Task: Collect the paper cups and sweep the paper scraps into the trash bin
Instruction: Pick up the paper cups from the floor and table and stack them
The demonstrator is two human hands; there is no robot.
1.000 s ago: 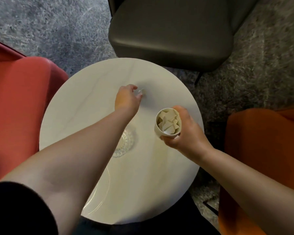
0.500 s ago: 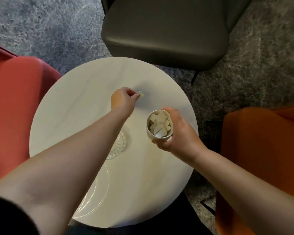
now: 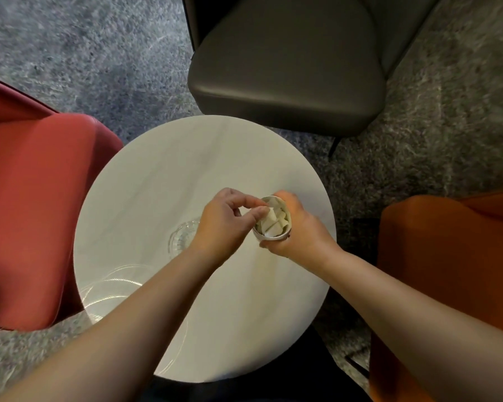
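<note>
- The paper cup (image 3: 273,220) sits upright in the right hand (image 3: 298,227), above the right half of the round white desk (image 3: 163,181), and it is stuffed with pale paper scraps (image 3: 275,223).
- The right hand's fingers are wrapped round the cup's wall from the far side, the thumb curling under its near edge.
- The left hand (image 3: 224,224) is right against the cup's left rim, fingertips (image 3: 260,210) pinched together at the mouth of the cup on a paper scrap; whether that scrap is already resting on the pile I cannot tell.
- The two hands are close together, practically touching across the cup.
- On the desk under the left wrist stands a small cut-glass dish (image 3: 182,239), and nearer the person a clear glass plate (image 3: 111,288) lies partly beneath the left forearm.
- Around the desk stand a red chair (image 3: 32,210) on the left, a dark grey chair (image 3: 285,68) at the far side and an orange chair (image 3: 453,256) on the right, all on grey carpet (image 3: 84,53).
</note>
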